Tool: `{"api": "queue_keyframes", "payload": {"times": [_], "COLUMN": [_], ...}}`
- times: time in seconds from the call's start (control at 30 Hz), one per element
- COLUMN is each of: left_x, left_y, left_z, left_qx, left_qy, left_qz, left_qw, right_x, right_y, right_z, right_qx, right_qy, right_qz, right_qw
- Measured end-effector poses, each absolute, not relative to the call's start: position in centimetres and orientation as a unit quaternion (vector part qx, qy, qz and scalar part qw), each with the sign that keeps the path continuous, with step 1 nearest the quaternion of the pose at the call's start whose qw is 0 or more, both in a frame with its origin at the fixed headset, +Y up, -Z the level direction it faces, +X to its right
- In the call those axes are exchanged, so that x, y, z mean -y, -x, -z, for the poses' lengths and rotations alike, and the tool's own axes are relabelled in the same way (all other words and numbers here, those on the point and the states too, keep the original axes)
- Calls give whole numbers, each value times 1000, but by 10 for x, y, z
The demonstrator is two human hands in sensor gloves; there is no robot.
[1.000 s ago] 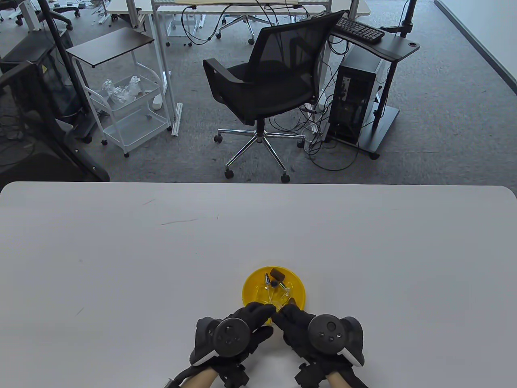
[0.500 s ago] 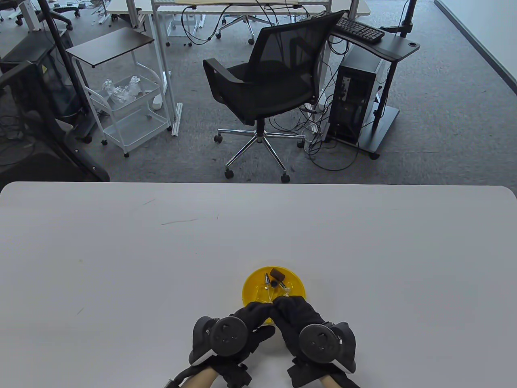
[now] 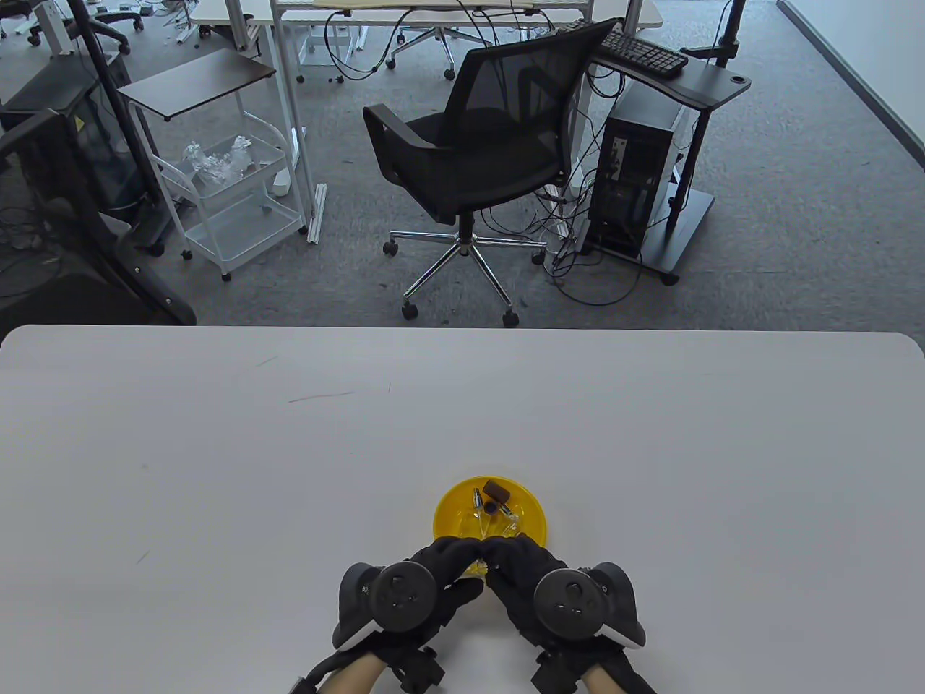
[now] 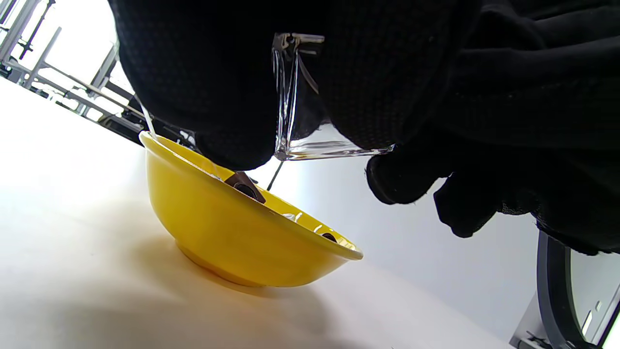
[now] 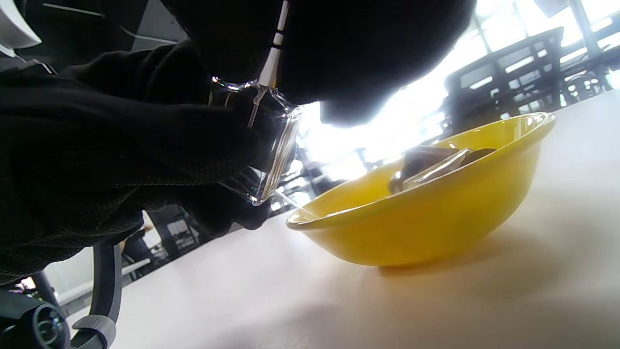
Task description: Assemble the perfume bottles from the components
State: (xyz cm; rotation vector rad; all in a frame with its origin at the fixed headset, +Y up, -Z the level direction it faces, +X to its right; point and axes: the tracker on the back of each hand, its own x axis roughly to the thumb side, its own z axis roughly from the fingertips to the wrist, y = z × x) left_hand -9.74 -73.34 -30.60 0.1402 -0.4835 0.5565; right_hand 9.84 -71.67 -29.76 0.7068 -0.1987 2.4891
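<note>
Mid-assembly near the counter's front edge: clear glass bottle gripped in curled left hand, right hand pinching a sprayer stem into it; more parts waiting in yellow bowl.

Overhead table cam; wrist cams low, close (shared bowl).

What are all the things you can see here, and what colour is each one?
Table: one, white, under everything.
Bowl: one, yellow, on the table's near side.
Small parts: several, brown, dark and clear, inside the bowl.
Glass bottle: one, clear, held above the bowl's near rim.
Thin tube: one, white, pushed into the bottle's top.
Office chair: one, black, beyond the table.
Left hand: black glove, grips the bottle.
Right hand: black glove, holds the tube end.
</note>
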Motion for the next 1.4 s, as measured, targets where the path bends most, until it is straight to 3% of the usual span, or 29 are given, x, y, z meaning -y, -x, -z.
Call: {"api": "queue_keyframes", "payload": {"times": [0.5, 0.67, 0.93, 1.4], "left_x": [726, 728, 733, 735], "left_y": [91, 89, 91, 106], "left_z": [299, 299, 303, 311], "left_qx": [251, 252, 242, 213], "left_qy": [-91, -79, -69, -61], "left_qz": [-262, -276, -264, -294], "left_qw": [927, 924, 931, 930], "right_x": [720, 718, 723, 721], "right_y": [-101, -94, -94, -94], "right_z": [300, 300, 301, 301], "right_qx": [154, 170, 185, 77], "right_qy": [-111, -123, -154, -253], "right_qz": [-946, -929, -927, -920], "right_qw": [264, 304, 287, 288]}}
